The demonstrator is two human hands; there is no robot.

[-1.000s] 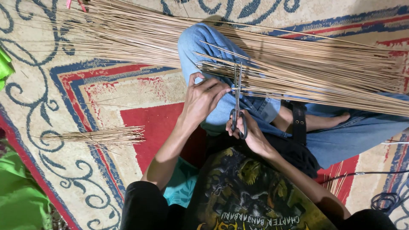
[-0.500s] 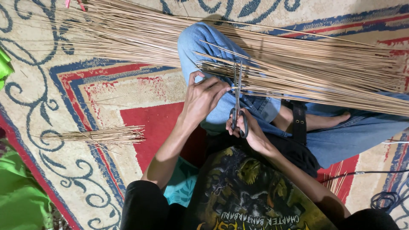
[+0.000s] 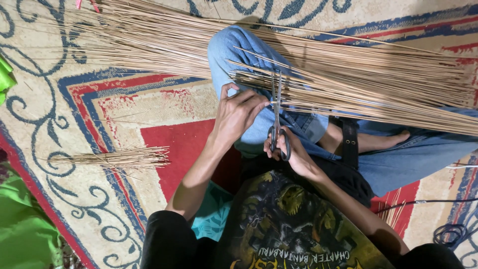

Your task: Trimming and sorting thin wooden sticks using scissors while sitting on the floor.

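Note:
A long bundle of thin tan sticks (image 3: 378, 84) lies across my bent knee in blue jeans (image 3: 234, 50). My left hand (image 3: 239, 112) pinches the end of one stick near the bundle's cut ends. My right hand (image 3: 294, 152) grips black-handled scissors (image 3: 277, 117), blades pointing away from me and crossing the sticks just right of my left fingers. The blades look nearly closed on the sticks.
A patterned red, blue and cream rug (image 3: 99, 109) covers the floor. A small pile of short cut stick pieces (image 3: 117, 158) lies on it to the left. Green cloth (image 3: 22, 234) sits at the lower left. A black cable (image 3: 448, 231) coils at the lower right.
Almost nothing differs. My hands and the scissors stay at the same spot on the bundle, with only slight finger shifts.

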